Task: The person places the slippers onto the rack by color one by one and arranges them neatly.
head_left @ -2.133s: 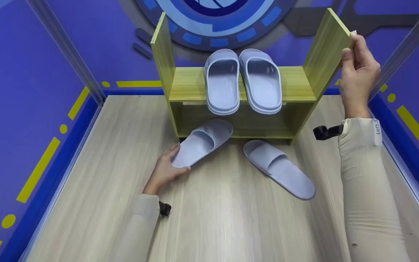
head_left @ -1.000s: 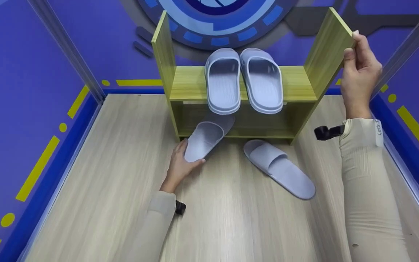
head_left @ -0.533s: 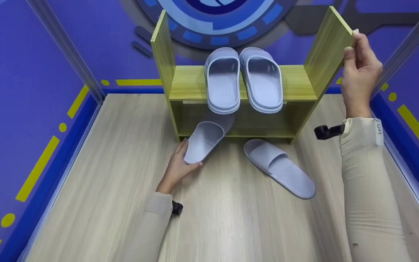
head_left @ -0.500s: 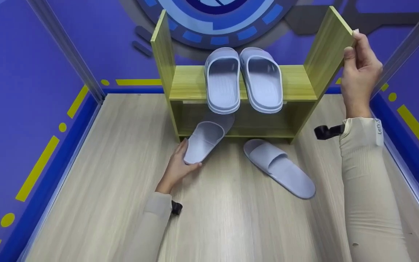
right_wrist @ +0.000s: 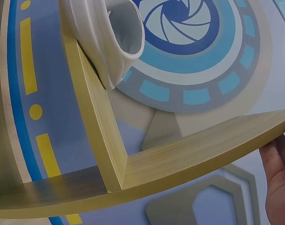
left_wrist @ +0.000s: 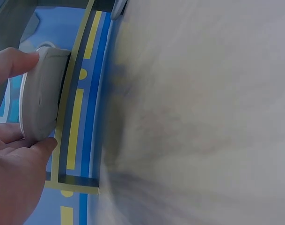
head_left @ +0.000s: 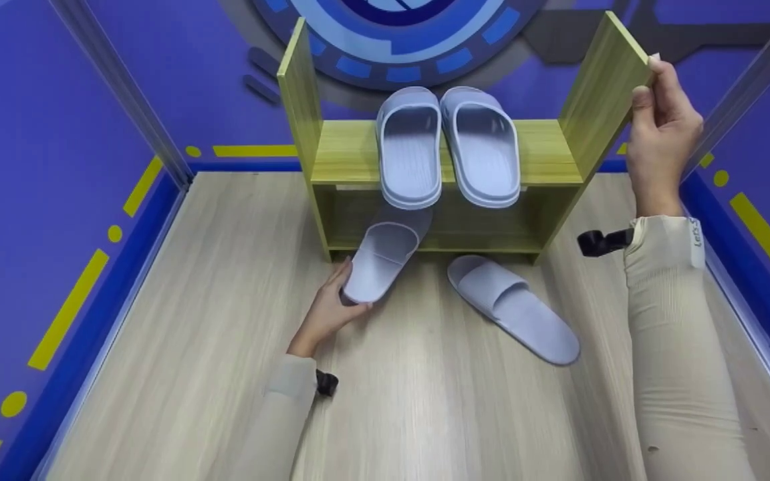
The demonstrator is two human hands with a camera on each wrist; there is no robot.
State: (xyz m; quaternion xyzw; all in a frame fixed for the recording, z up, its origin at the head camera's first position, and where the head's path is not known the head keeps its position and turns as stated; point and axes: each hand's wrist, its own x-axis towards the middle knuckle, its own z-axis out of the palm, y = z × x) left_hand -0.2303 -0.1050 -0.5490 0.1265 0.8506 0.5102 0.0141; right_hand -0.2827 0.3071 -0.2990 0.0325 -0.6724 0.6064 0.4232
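Observation:
My left hand (head_left: 325,310) holds a grey slide slipper (head_left: 378,267) by its heel end, thumb on one side and fingers on the other. The slipper's toe reaches into the lower level of a wooden shoe rack (head_left: 549,150), partly in shadow there. In the left wrist view, the slipper's heel (left_wrist: 45,93) sits between thumb and fingers, close over the rack's lower board. With thumb and fingers, my right hand (head_left: 666,133) grips the front edge of the rack's right side panel (right_wrist: 203,152). Two more slippers (head_left: 410,160) stand side by side on the upper shelf, heels forward.
Another grey slipper (head_left: 519,310) lies slanted on the wood-look floor (head_left: 412,401), in front of the rack's right half. Blue panels (head_left: 37,167) with yellow marks enclose the left, right and back.
My left hand has moved right and forward, taking the slipper's toe into the lower level. Lately the slipper has turned a little straighter. My right hand stays on the side panel.

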